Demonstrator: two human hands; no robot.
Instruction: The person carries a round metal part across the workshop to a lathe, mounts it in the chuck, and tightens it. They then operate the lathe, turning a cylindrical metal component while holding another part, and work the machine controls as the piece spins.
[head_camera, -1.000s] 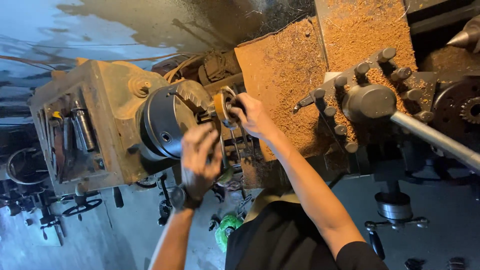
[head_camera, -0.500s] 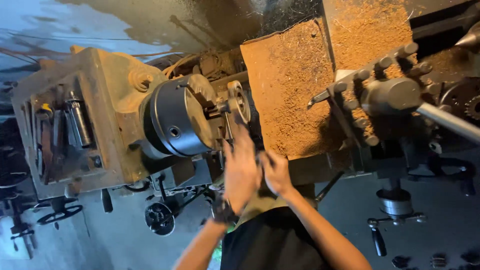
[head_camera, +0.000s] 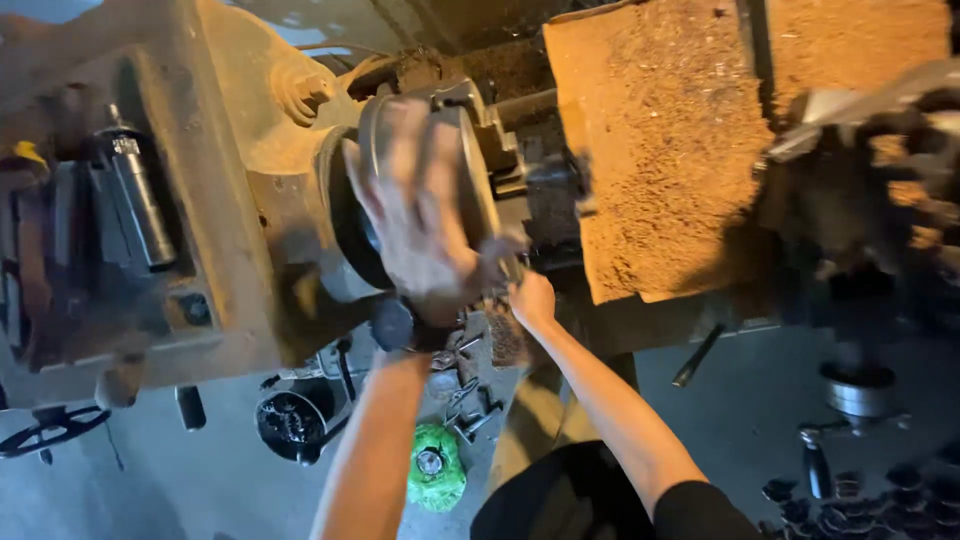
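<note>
1. While motion blur smears the view, the left hand lies flat, fingers spread, on one round dark steel lathe chuck; palm pressed, not clenched around it.
2. That chuck sits on one worn beige metal headstock, at the picture's centre-left.
3. Right hand is low, just under the chuck's right edge; grip: cannot tell, blurred.
4. One sawdust-coloured chip-covered lathe bed slab to the right.
5. One green round wound spool on the floor below, one black wristband on the left wrist.
</note>
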